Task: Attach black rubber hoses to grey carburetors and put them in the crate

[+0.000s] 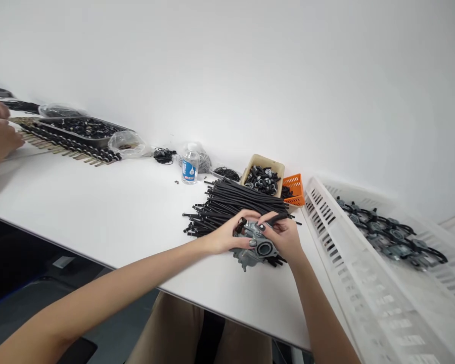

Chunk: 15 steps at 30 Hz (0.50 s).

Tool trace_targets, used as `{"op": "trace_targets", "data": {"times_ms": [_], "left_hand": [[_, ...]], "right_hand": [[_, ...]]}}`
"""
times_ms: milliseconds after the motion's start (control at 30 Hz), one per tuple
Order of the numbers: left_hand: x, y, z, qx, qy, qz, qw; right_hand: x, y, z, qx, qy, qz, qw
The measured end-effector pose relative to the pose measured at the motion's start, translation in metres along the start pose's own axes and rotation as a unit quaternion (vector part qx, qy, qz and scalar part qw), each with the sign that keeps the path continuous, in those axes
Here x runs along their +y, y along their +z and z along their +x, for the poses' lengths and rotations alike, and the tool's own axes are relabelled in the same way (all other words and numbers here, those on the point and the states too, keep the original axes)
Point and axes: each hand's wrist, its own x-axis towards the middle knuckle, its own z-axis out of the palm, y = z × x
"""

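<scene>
Between my two hands is a grey metal carburetor (253,248), held just above the white table with its round bore facing me. My left hand (227,235) grips its left side, thumb across the front and fingers behind. My right hand (284,235) is closed on the upper right side, where a short black hose leaves the body; its thumb presses near the top. Whether the right fingers hold the hose or only the body, I cannot tell. Right behind the carburetor lies a pile of black rubber hoses (231,199), partly hidden by my hands.
A white slatted crate (337,242) with several carburetors (392,235) stands at right. Behind the hoses are a beige bin (281,169) of black parts and an orange basket (298,189). A clear bottle (189,164) stands mid-table. Another person's hands (0,134) are at far left beside a metal tray (116,124).
</scene>
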Motion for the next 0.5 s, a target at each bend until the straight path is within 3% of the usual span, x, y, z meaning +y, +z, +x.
{"op": "trace_targets", "data": {"times_ms": [100,233,400,500], "left_hand": [[-0.005,0.01,-0.002,-0.008,-0.106,-0.215,0.971],[-0.015,0.009,-0.002,-0.079,-0.222,-0.32,0.918],[-0.018,0.008,-0.004,-0.052,-0.214,-0.344,0.913],[-0.014,0.009,-0.005,-0.053,-0.214,-0.341,0.914]], "right_hand": [[-0.006,0.002,0.0,-0.018,0.021,0.019,0.999],[-0.005,0.005,0.0,-0.027,0.057,0.034,0.997],[0.009,-0.006,0.002,-0.017,0.031,0.007,0.999],[0.021,-0.017,0.004,0.121,-0.012,0.0,0.993]]}}
